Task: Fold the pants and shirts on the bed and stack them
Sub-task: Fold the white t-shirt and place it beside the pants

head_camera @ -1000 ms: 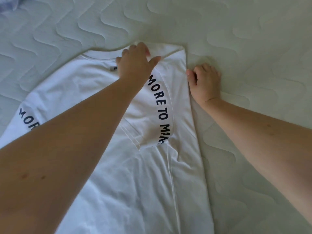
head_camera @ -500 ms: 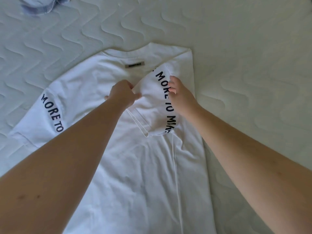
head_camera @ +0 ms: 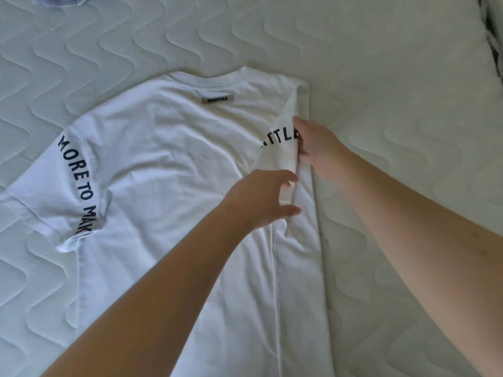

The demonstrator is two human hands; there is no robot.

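Lying back-side up on the quilted white bed (head_camera: 381, 63), the white cotton T-shirt (head_camera: 163, 164) spreads across the middle of the mattress, its collar toward the far edge and its hem running off the near edge of my view. A small grey label (head_camera: 217, 99) sits just below the collar. One short sleeve (head_camera: 62, 186) stretches flat toward the left edge of the bed, with dark curved lettering reading "MORE TO MAK". The other sleeve (head_camera: 280, 156) is turned in over the shirt's folded right side, showing the letters "TTLE".

My right hand (head_camera: 315, 151) pinches that folded sleeve at its outer crease, fingers (head_camera: 298, 123) curled against the cloth by the lettering. My left hand (head_camera: 261, 197) reaches across the shirt's body and holds the lower end of the same sleeve, fingers (head_camera: 285, 176) and thumb bent round the fabric's edge. Both forearms come in from the near edge of the bed.

At the far left corner a scrap of pale blue cloth (head_camera: 62, 0) pokes into view, well apart from the shirt.
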